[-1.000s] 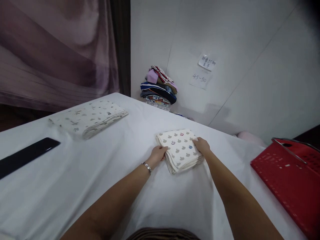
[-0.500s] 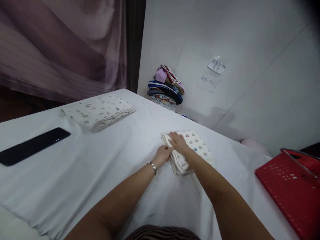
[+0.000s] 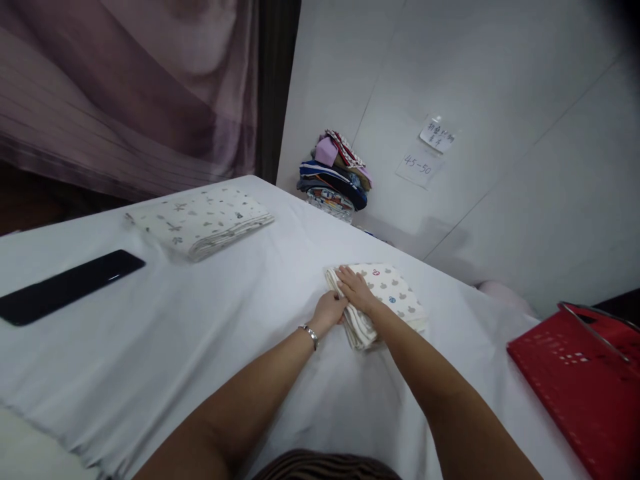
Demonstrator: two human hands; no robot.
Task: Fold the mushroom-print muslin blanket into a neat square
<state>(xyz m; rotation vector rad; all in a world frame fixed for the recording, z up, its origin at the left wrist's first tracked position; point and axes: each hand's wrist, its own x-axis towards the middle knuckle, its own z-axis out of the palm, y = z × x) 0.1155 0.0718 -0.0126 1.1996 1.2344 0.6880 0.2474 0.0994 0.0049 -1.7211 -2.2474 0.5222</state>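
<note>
A folded white cloth with grey, red and blue prints (image 3: 400, 290) lies on the white-covered table (image 3: 240, 320). My left hand (image 3: 330, 309), a bracelet at its wrist, grips the cloth's layered left edge with curled fingers. Flat on top of the same cloth, near that edge, rests my right hand (image 3: 356, 288), its fingers stretched out. Its palm and wrist hide part of the print. Another folded white cloth with a leaf-like print (image 3: 200, 217) lies farther back on the left, apart from both hands.
A long black object (image 3: 70, 283) lies at the left. A red basket (image 3: 575, 380) stands at the right edge. Behind the table is a stack of folded clothes (image 3: 333, 173) against the wall. A pink curtain (image 3: 150, 87) hangs at the back left.
The view has shifted slightly. Both hands keep nearly the same place on the folded cloth.
</note>
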